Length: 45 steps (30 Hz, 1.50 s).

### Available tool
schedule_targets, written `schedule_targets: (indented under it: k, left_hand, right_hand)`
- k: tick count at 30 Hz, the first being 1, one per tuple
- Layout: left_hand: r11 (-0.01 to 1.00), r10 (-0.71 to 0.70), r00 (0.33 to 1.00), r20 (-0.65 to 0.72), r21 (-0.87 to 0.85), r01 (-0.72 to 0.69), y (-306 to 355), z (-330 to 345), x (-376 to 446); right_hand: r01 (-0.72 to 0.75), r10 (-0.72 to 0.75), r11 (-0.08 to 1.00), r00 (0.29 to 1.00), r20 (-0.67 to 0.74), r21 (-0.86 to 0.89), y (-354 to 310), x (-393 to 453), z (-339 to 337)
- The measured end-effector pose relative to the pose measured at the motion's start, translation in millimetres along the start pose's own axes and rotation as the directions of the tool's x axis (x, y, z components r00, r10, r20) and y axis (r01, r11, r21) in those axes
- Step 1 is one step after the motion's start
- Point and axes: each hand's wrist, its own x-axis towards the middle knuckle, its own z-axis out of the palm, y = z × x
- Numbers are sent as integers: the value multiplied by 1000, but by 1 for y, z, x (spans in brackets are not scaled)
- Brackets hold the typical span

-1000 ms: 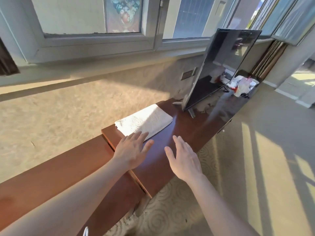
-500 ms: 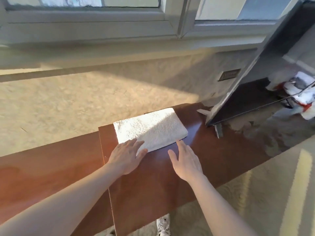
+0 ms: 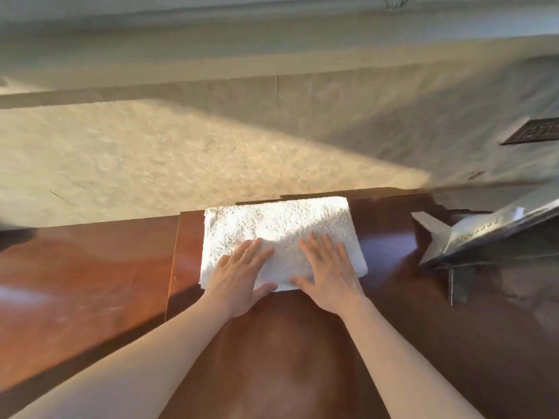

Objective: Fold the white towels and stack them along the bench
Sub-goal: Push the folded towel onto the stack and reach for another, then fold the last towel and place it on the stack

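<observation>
One folded white towel [image 3: 278,228] lies flat on the dark brown wooden bench [image 3: 393,343], close to the wall. My left hand [image 3: 239,276] rests palm down on the towel's near left part, fingers straight. On the near right part my right hand [image 3: 329,273] lies flat in the same way, thumb at the towel's front edge. Both hands press on the towel and grip nothing.
A lower reddish wooden surface [image 3: 84,282] joins the bench on the left. At the right stands a screen's metal foot [image 3: 438,240]. The textured beige wall [image 3: 181,158] rises right behind the towel, with a dark wall plate [image 3: 535,134] at far right.
Both hands have moved forward from the bench onto the towel and now lie flat on it. The view has tilted down and closer; the screen has mostly left the frame.
</observation>
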Motion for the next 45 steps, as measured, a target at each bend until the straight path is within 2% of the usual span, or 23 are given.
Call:
schedule_targets:
  k: [3, 6, 11, 15, 18, 22, 24, 26, 28, 31, 35, 40, 45]
  left_hand:
    - [1000, -26, 999, -40, 11, 27, 0, 9, 12]
    - [1000, -22, 995, -97, 3, 22, -2, 11, 17]
    - [995, 20, 998, -60, 100, -14, -9, 5, 19]
    - [984, 156, 958, -239, 127, -128, -30, 2, 21]
    - [985, 166, 923, -347, 111, -136, -44, 0, 14]
    - [991, 101, 929, -356, 118, -63, -53, -25, -2]
    - [993, 85, 925, -371, 110, -47, -59, -49, -13]
    - [995, 42, 924, -380, 95, -6, -66, -77, -28]
    - [993, -65, 921, -385, 62, 96, -84, -96, -50]
    - [997, -74, 848, -524, -9, 81, -119, -121, -97]
    - [976, -215, 837, -504, -91, 196, -191, -126, -167]
    - [946, -321, 655, -684, -199, 256, -302, -103, -278]
    - [895, -405, 612, -680, -159, 416, -398, -92, -390]
  right_hand:
    - [43, -44, 997, 999, -10, -59, 11, 13, 17]
    - [65, -71, 996, 992, -100, -66, 14, 16, 31]
    - [164, -198, 973, 955, -222, -164, 23, 17, 20]
    - [219, -255, 956, 949, -185, -198, 35, 23, 9]
    - [192, -218, 970, 959, -182, -151, 42, 19, -3]
    - [101, -103, 995, 982, -156, -22, 43, 9, -41]
    - [97, -101, 995, 984, -145, -31, 26, 6, -69]
    - [80, -88, 995, 986, -144, -61, 0, 4, -98]
    - [85, -99, 993, 980, -172, -86, -36, 3, -123]
    - [113, -135, 987, 967, -217, -113, -96, 0, -145]
    - [184, -231, 966, 932, -281, -183, -197, 0, -148]
    - [261, -310, 946, 901, -303, -192, -351, -7, -121]
    - [407, -440, 898, 842, -313, -166, -491, -9, -84]
